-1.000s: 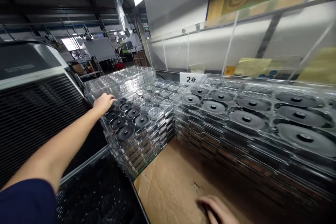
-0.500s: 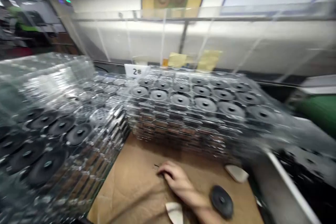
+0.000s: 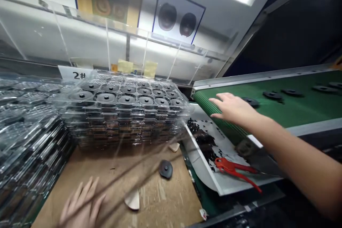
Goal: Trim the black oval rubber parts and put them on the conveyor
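Observation:
My right hand [image 3: 232,108] reaches out over the end of a green conveyor belt [image 3: 296,108], fingers stretched and apart, holding nothing. A black disc [image 3: 251,102] lies on the belt just beyond its fingertips. My left hand [image 3: 80,205] hovers low over the brown cardboard [image 3: 120,181] at the bottom left, blurred, fingers spread, nothing seen in it. Faint streaks cross above it. A loose black disc [image 3: 166,169] rests on the cardboard between my hands.
A stack of clear trays [image 3: 125,114] filled with black discs stands behind the cardboard, with a "2#" label [image 3: 75,75]. Another tray stack [image 3: 24,124] is at the left. Red pliers [image 3: 232,167] lie on a white tray [image 3: 213,181] with black scraps. More discs [image 3: 272,95] ride the belt.
The view swung right from the left tray stack to the conveyor. My left hand came back from that stack to the cardboard. My right hand left the cardboard and reached to the belt.

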The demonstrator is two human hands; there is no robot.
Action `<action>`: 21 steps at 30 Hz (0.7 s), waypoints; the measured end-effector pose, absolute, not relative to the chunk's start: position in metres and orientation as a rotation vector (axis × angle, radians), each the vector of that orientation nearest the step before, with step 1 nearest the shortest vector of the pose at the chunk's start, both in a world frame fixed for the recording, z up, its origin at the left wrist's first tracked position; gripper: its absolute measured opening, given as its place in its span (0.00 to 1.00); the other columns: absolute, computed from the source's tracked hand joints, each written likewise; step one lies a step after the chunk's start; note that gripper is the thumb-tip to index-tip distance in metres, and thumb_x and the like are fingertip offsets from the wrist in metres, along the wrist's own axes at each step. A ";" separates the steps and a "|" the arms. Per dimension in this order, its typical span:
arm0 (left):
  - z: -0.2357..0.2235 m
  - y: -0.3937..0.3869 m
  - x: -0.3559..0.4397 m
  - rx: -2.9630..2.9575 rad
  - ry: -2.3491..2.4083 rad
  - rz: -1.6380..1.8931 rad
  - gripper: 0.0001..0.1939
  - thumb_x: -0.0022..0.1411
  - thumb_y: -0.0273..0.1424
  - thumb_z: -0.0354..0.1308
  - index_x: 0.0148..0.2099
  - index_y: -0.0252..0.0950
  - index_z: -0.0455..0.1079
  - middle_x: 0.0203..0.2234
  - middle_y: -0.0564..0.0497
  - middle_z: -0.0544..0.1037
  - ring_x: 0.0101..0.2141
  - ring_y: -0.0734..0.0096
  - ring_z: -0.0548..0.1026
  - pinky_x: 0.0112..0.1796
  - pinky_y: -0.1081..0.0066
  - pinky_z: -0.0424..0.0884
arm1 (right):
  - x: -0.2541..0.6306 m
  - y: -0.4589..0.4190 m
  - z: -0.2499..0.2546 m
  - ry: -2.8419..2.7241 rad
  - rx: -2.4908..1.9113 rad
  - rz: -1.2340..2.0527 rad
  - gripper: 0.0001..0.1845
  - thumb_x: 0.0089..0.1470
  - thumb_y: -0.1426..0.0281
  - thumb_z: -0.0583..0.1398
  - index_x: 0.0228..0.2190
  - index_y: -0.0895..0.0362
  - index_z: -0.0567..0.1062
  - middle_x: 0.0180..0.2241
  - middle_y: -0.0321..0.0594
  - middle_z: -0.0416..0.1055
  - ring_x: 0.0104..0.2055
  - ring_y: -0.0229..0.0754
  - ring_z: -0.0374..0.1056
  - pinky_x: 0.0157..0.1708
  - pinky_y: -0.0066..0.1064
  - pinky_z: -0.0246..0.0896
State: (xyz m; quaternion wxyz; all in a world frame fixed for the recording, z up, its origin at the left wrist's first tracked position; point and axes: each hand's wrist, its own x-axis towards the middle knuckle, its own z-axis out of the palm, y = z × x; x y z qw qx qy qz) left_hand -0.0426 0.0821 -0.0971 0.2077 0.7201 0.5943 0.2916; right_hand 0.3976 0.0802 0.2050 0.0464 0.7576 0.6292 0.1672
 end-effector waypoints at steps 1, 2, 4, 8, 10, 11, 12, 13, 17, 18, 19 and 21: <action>-0.102 0.082 -0.041 2.080 1.708 0.794 0.25 0.52 0.40 0.50 0.49 0.33 0.70 0.50 0.37 0.71 0.55 0.39 0.60 0.52 0.41 0.53 | 0.417 0.082 0.209 1.840 2.356 0.554 0.21 0.51 0.67 0.60 0.47 0.59 0.67 0.51 0.48 0.61 0.53 0.54 0.57 0.49 0.52 0.52; -0.107 0.081 -0.041 2.130 1.719 0.782 0.24 0.53 0.39 0.49 0.49 0.33 0.70 0.50 0.37 0.71 0.55 0.41 0.60 0.52 0.42 0.52 | 0.433 0.085 0.212 1.787 2.387 0.575 0.20 0.54 0.66 0.59 0.48 0.58 0.66 0.52 0.46 0.60 0.52 0.51 0.58 0.49 0.51 0.54; -0.112 0.077 -0.042 2.142 1.650 0.803 0.22 0.53 0.38 0.49 0.47 0.35 0.71 0.50 0.39 0.72 0.55 0.43 0.61 0.53 0.45 0.53 | 0.456 0.088 0.213 1.744 2.423 0.559 0.18 0.57 0.66 0.56 0.49 0.58 0.65 0.50 0.44 0.62 0.49 0.46 0.62 0.46 0.46 0.59; -0.108 0.074 -0.048 1.938 1.540 0.958 0.17 0.49 0.37 0.53 0.40 0.40 0.75 0.47 0.43 0.74 0.53 0.44 0.65 0.54 0.46 0.52 | 0.463 0.090 0.217 1.844 2.438 0.452 0.15 0.58 0.66 0.55 0.46 0.59 0.67 0.46 0.43 0.66 0.43 0.42 0.66 0.40 0.40 0.65; -0.104 0.075 -0.051 1.857 1.512 0.987 0.15 0.48 0.38 0.55 0.38 0.41 0.76 0.46 0.45 0.76 0.52 0.46 0.65 0.55 0.49 0.53 | 0.447 0.084 0.223 1.955 2.425 0.446 0.16 0.58 0.66 0.54 0.48 0.58 0.66 0.49 0.44 0.64 0.46 0.44 0.65 0.43 0.43 0.63; -0.101 0.074 -0.051 1.822 1.509 0.992 0.15 0.47 0.38 0.55 0.37 0.41 0.76 0.45 0.45 0.76 0.53 0.47 0.65 0.55 0.50 0.54 | 0.434 0.078 0.225 2.028 2.401 0.430 0.18 0.57 0.66 0.55 0.49 0.57 0.64 0.50 0.45 0.62 0.48 0.46 0.63 0.45 0.45 0.61; -0.099 0.071 -0.050 1.776 1.511 0.996 0.15 0.48 0.39 0.55 0.36 0.41 0.76 0.44 0.44 0.77 0.52 0.47 0.66 0.55 0.51 0.54 | 0.418 0.069 0.225 2.113 2.355 0.387 0.22 0.55 0.66 0.57 0.51 0.56 0.63 0.52 0.46 0.61 0.50 0.47 0.62 0.47 0.46 0.59; -0.095 0.065 -0.047 1.733 1.528 0.997 0.16 0.49 0.41 0.54 0.37 0.40 0.76 0.43 0.44 0.78 0.51 0.48 0.67 0.54 0.51 0.56 | 0.398 0.057 0.222 2.204 2.293 0.323 0.29 0.52 0.67 0.60 0.54 0.55 0.59 0.53 0.48 0.60 0.52 0.49 0.60 0.50 0.46 0.58; -0.068 0.015 -0.019 1.195 1.465 1.052 0.19 0.53 0.44 0.53 0.44 0.42 0.71 0.45 0.47 0.77 0.49 0.53 0.70 0.51 0.53 0.63 | 0.303 -0.003 0.162 2.588 1.803 -0.144 0.42 0.41 0.67 0.67 0.56 0.47 0.57 0.52 0.36 0.65 0.52 0.43 0.62 0.51 0.30 0.59; -0.059 0.000 -0.009 0.994 1.311 1.059 0.19 0.51 0.44 0.56 0.45 0.44 0.71 0.45 0.47 0.77 0.49 0.53 0.70 0.50 0.55 0.64 | 0.281 -0.017 0.137 2.744 1.629 -0.324 0.42 0.44 0.67 0.65 0.58 0.50 0.55 0.53 0.40 0.63 0.53 0.44 0.61 0.52 0.32 0.58; -0.050 -0.014 0.000 0.861 1.122 1.058 0.21 0.47 0.44 0.60 0.44 0.45 0.72 0.44 0.46 0.77 0.47 0.53 0.72 0.49 0.56 0.66 | 0.261 -0.029 0.110 2.894 1.530 -0.445 0.40 0.47 0.64 0.63 0.58 0.51 0.54 0.54 0.42 0.62 0.55 0.45 0.59 0.54 0.34 0.56; -0.038 -0.036 0.014 0.674 0.826 0.955 0.29 0.36 0.42 0.68 0.45 0.49 0.71 0.46 0.47 0.76 0.47 0.50 0.71 0.46 0.57 0.68 | 0.230 -0.046 0.058 3.232 1.556 -0.545 0.31 0.55 0.66 0.56 0.58 0.46 0.53 0.49 0.36 0.69 0.53 0.42 0.62 0.55 0.35 0.53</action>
